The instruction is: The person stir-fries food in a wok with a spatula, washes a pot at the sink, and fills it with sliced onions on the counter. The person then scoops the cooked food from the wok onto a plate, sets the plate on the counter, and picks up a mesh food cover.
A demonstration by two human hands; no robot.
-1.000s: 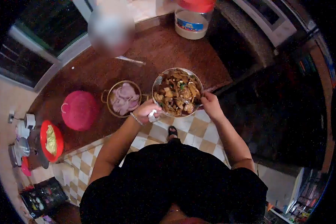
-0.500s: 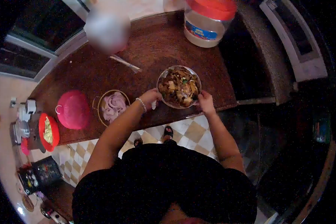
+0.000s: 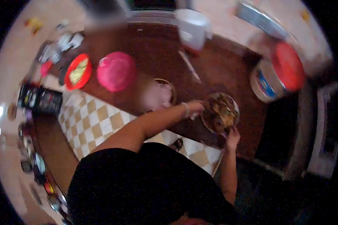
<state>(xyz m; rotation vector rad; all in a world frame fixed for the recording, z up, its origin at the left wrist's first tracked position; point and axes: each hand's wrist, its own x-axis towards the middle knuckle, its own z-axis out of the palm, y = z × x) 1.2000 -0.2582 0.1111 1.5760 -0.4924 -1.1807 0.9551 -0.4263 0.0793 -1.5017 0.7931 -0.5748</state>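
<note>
A metal bowl of brown cooked food with green bits sits at the counter's front side, blurred by motion. My left hand, below a beaded bracelet, has its fingers closed on the bowl's left edge. At the near right edge, my right hand grips the rim, its thumb toward the food. Left of the bowl is a round basket with pale pink pieces, partly smeared. A pair of light chopsticks lies behind the bowl.
Along the dark wooden counter stand a pink dome-shaped basket, a red bowl with yellowish contents, and a white pitcher. A big red-lidded jar is at the right. Below lies a checkered floor.
The view has turned, shifting the counter's things rightward across the picture. Both hands still hold the bowl, which now appears farther right and lower.
</note>
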